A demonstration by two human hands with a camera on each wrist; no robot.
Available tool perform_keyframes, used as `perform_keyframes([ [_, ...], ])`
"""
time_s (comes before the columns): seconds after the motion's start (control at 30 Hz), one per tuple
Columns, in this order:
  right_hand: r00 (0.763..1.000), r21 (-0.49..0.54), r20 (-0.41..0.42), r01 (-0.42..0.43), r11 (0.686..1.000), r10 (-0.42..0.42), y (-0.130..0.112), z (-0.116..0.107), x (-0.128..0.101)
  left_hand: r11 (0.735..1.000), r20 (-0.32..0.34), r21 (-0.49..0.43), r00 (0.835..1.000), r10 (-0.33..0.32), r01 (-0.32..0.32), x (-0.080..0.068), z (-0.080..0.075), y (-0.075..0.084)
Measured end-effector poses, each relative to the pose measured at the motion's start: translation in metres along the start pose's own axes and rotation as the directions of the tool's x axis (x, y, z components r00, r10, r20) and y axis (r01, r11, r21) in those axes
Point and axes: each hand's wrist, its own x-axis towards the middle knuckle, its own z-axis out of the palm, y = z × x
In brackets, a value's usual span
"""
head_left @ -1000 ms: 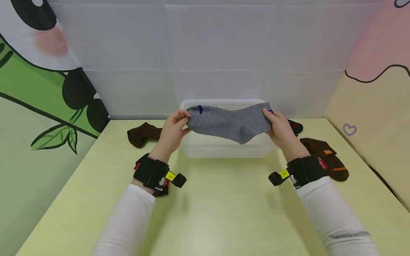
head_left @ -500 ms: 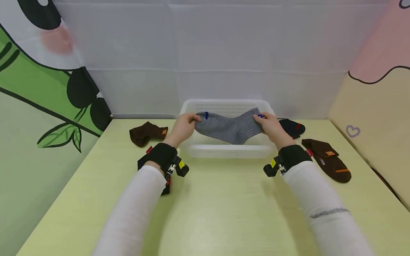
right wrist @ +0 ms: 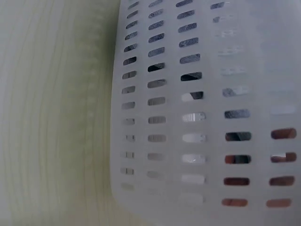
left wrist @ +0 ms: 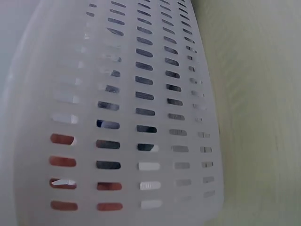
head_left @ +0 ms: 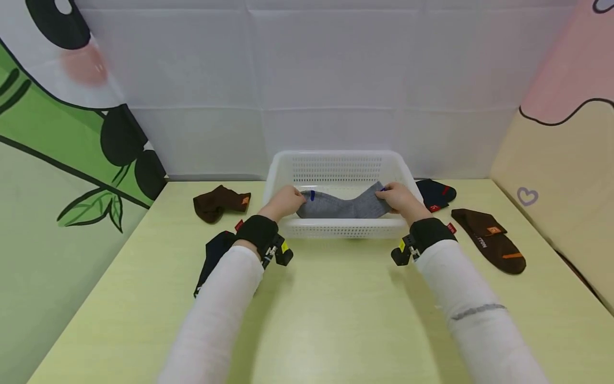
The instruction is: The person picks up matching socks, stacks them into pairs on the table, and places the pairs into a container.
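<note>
A grey sock (head_left: 342, 207) with small blue marks is stretched sideways inside the white plastic basket (head_left: 342, 229), its lower edge hidden behind the near wall. My left hand (head_left: 285, 202) pinches the toe end and my right hand (head_left: 400, 200) pinches the cuff end. Both hands reach in over the basket's front corners. In the left wrist view, the slotted basket wall (left wrist: 127, 155) fills most of the frame, with bits of grey fabric and fingers showing through the slots. The right wrist view shows the slotted wall (right wrist: 169, 141) in much the same way.
On the pale table (head_left: 336, 314), a brown sock (head_left: 218, 204) lies left of the basket. A dark sock (head_left: 216, 253) is partly under my left forearm. To the right lie a navy sock (head_left: 435, 193) and a brown sock (head_left: 494, 242). A white backdrop (head_left: 331, 80) stands behind.
Both hands have lowered the grey sock from above the basket down into it, moving forward and slightly closer together. The grip at both ends has stayed the same.
</note>
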Motion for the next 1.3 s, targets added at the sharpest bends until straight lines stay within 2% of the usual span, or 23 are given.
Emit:
perform_keyframes([
  [0.1, 1.0, -0.088, 0.002, 0.018, 0.996, -0.018, 0.0, 0.0, 0.001, 0.998, 0.039, 0.05, 0.999, -0.03, 0.028, -0.001, 0.001, 0.004],
  [0.27, 0.995, -0.231, 0.062, 0.092, 0.969, -0.079, -0.001, 0.002, 0.002, 0.988, 0.102, 0.139, 0.991, -0.087, 0.072, -0.004, 0.0, 0.008],
  [0.53, 0.982, -0.407, 0.132, 0.177, 0.896, -0.134, 0.0, 0.006, -0.001, 0.977, 0.164, 0.184, 0.976, -0.142, 0.111, -0.007, 0.001, 0.008],
  [0.63, 0.976, -0.433, 0.16, 0.206, 0.878, -0.15, 0.0, 0.007, -0.001, 0.971, 0.175, 0.201, 0.97, -0.168, 0.132, -0.006, 0.001, 0.007],
  [0.87, 0.969, -0.543, 0.235, 0.198, 0.816, -0.079, -0.002, 0.004, -0.004, 0.954, 0.217, 0.279, 0.96, -0.176, 0.112, -0.005, 0.003, 0.012],
  [0.97, 0.965, -0.556, 0.255, 0.193, 0.809, -0.055, -0.003, 0.004, -0.005, 0.956, 0.205, 0.274, 0.964, -0.167, 0.108, -0.005, 0.004, 0.014],
  [1.13, 0.964, -0.538, 0.253, 0.212, 0.816, -0.084, -0.004, 0.003, -0.006, 0.962, 0.1, 0.262, 0.99, -0.104, 0.075, -0.002, 0.004, 0.013],
  [1.3, 0.962, -0.521, 0.248, 0.228, 0.822, -0.11, -0.006, 0.003, -0.008, 0.972, 0.035, 0.231, 0.999, -0.039, 0.03, -0.001, 0.002, 0.013],
])
